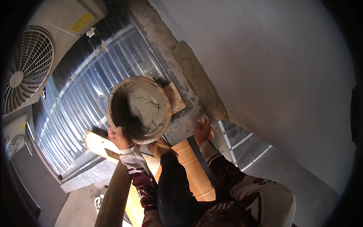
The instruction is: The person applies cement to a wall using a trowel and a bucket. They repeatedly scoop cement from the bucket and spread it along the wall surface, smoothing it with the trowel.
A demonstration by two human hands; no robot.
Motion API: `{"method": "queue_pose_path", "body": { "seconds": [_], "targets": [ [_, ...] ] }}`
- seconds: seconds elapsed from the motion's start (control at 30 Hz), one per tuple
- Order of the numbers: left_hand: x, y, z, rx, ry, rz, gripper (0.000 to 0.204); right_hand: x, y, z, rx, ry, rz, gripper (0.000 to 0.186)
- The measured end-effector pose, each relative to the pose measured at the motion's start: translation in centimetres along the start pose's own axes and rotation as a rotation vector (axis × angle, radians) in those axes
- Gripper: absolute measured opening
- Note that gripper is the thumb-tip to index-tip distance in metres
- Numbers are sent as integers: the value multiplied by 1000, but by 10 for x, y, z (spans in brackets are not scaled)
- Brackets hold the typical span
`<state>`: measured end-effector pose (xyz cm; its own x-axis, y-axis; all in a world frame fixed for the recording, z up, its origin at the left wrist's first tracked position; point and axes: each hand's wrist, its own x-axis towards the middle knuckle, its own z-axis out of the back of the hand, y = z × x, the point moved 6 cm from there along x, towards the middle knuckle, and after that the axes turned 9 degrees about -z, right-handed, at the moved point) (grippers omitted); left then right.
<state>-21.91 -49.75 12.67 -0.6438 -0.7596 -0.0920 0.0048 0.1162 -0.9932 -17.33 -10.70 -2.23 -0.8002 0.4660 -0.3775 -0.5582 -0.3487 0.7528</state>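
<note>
A round bucket tilts in front of me, with wet grey mortar lying inside it. My left hand is closed on the bucket's near left rim, thumb over the edge. To the right of the bucket, my right hand is closed near the lower end of a damp mortar strip along the wall's foot. What its fingers hold, if anything, is too small to make out. A small piece of wood shows beside the bucket, on the concrete ledge.
A corrugated metal sheet spreads to the left, below a large fan unit; a smaller one is farther down. The smooth grey wall rises on the right. A ladder, a wooden post and planks are near my sandalled feet.
</note>
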Motion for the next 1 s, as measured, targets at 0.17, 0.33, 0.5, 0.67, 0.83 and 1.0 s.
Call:
{"method": "queue_pose_path", "body": {
  "seconds": [0.17,0.33,0.5,0.67,0.83,1.0],
  "targets": [
    [3,13,13,-68,-7,3,20,-11,-21,15,-33,8,58,51],
    [3,10,9,-46,17,6,20,-13,-57,41,-75,53,27,50],
    [1,4,1,-72,-40,14,18,-32,-58,71,23,88,-185,48],
    [3,8,8,-29,-35,-3,17,-47,25,94,-271,289,96,43],
    [3,6,5,-43,-31,6,18,-18,71,44,-313,211,335,42],
    [0,5,1,-97,-29,-18,19,36,156,-19,-252,316,247,44]
  ]
}}
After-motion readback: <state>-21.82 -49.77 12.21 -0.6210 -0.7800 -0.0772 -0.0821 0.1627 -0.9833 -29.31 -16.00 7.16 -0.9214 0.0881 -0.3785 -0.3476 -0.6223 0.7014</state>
